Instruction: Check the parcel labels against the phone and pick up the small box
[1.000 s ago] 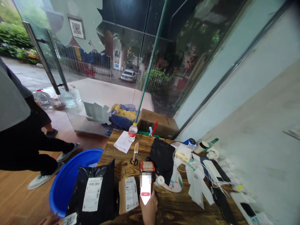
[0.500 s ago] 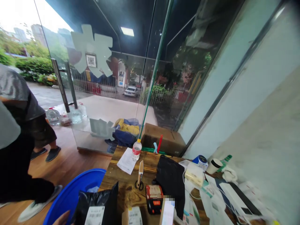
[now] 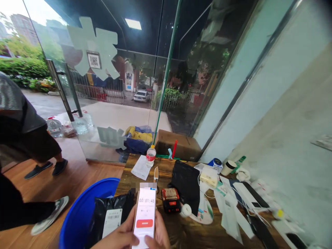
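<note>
Hazards, left to right: a person's shoe (image 3: 49, 214) stands just beside the blue tub (image 3: 85, 211), so a kick can shift the tub; the black parcel (image 3: 110, 216) leans over the tub rim and may slide in. Your left hand (image 3: 116, 238) curls its fingers on the phone (image 3: 144, 218) edge; your right hand (image 3: 158, 233) cradles it from behind; both grips look light, so a bump may drop it onto the surface (image 3: 186, 235), near the label printer (image 3: 171, 200).
</note>
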Action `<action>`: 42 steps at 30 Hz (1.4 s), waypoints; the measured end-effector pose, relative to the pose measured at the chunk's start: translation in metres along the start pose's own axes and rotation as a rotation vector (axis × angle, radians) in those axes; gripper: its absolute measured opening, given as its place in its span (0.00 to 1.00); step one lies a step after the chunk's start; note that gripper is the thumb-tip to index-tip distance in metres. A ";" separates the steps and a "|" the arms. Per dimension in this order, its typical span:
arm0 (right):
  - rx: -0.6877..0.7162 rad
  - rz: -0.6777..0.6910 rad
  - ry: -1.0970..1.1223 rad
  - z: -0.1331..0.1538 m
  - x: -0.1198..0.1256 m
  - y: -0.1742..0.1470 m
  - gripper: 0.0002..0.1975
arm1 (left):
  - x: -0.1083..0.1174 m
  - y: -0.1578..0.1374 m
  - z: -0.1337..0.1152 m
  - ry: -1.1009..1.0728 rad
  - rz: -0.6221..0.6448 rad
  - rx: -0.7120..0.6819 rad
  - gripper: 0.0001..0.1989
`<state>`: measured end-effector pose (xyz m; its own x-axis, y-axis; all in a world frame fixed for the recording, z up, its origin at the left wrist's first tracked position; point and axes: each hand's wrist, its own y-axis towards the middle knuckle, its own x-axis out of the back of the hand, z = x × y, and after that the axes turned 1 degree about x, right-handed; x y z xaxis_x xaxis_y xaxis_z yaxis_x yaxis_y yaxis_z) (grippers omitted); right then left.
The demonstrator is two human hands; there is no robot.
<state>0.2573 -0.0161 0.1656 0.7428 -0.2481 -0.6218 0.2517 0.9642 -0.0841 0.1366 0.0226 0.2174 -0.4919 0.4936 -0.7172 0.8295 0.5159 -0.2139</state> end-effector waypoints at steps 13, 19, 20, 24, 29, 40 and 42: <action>-0.030 -0.318 -0.292 -0.013 0.003 -0.020 0.30 | 0.005 -0.029 0.004 0.043 -0.085 -0.028 0.65; -0.013 -0.364 -0.405 -0.021 -0.009 -0.026 0.28 | 0.000 -0.038 0.006 0.032 -0.112 0.014 0.66; 0.013 -0.318 -0.423 -0.017 -0.013 -0.026 0.29 | 0.001 -0.039 0.007 0.036 -0.126 0.022 0.66; 0.080 -0.209 -0.452 -0.003 -0.026 -0.028 0.29 | 0.005 -0.043 0.009 0.063 -0.165 0.047 0.63; -0.029 -0.436 -0.381 0.001 -0.025 -0.032 0.27 | 0.013 -0.045 0.014 -0.002 -0.135 0.000 0.62; 0.032 -0.258 -0.415 0.002 -0.034 -0.030 0.29 | 0.022 -0.046 0.012 0.080 -0.047 -0.020 0.61; 0.023 -0.335 -0.348 -0.007 -0.026 -0.028 0.25 | 0.025 -0.045 0.013 0.113 0.006 -0.058 0.57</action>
<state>0.2264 -0.0355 0.1785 0.7808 -0.5655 -0.2656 0.5235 0.8243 -0.2157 0.0908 0.0028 0.2009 -0.5168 0.5709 -0.6380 0.8172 0.5511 -0.1688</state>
